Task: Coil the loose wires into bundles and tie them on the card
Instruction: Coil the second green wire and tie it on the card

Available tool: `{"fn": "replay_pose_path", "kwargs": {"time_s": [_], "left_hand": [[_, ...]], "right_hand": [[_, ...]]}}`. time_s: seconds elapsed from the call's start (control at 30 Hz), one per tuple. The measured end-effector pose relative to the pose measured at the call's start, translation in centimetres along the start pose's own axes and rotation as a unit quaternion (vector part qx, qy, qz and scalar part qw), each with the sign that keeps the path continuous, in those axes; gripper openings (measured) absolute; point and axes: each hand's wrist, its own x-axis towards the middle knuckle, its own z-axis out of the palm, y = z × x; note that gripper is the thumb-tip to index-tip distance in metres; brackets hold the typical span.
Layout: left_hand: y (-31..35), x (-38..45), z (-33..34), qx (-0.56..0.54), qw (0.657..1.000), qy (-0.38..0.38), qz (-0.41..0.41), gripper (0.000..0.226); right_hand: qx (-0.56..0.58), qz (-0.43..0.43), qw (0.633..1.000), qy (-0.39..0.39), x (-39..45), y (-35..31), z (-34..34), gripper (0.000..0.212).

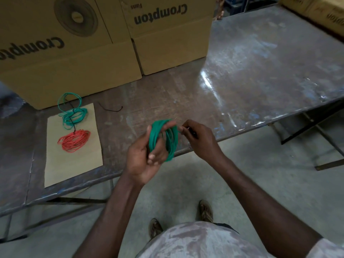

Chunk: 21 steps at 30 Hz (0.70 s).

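My left hand (145, 155) holds a green wire coil (172, 140) wrapped around its fingers, above the table's front edge. My right hand (197, 138) pinches the coil's loose end just to the right of it. On the left lies a tan card (74, 161). A green bundle (74, 116) and a red bundle (74, 140) rest on the card, joined by a black tie. Part of the green bundle loops off the card's far edge.
Two large Crompton cardboard boxes (93, 53) stand at the back left of the worn metal table (251, 81). A short black tie wire (111, 108) lies beside the card. Another box (316, 13) sits at the far right corner. My feet stand on the concrete floor.
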Motion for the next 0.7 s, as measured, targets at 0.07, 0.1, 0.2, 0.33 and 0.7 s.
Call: {"fn": "replay_pose_path", "kwargs": {"time_s": [0.07,0.1,0.2,0.33,0.7], "left_hand": [[1.2,0.8,0.5,-0.005,0.998,0.029,0.062,0.06],[1.7,1.2,0.6,-0.001,0.995,0.046,0.091,0.06],[3.3,2.6,0.5,0.008,0.983,0.114,0.147,0.061],[4.8,4.3,-0.7,0.077,0.962,0.174,0.194,0.061],[1.2,3.5,-4.8,0.57,0.809,0.146,0.002,0.059]], "right_hand": [[0.016,-0.005,1.0,-0.009,-0.3,-0.6,0.5,0.022],[0.02,-0.005,1.0,-0.018,-0.4,-0.7,0.7,0.018],[0.041,-0.011,0.997,-0.062,-1.0,-0.9,1.2,0.015],[0.062,-0.027,0.986,-0.152,-2.5,-2.4,1.6,0.023],[0.151,-0.05,0.979,-0.126,0.7,-3.7,-4.1,0.01]]}}
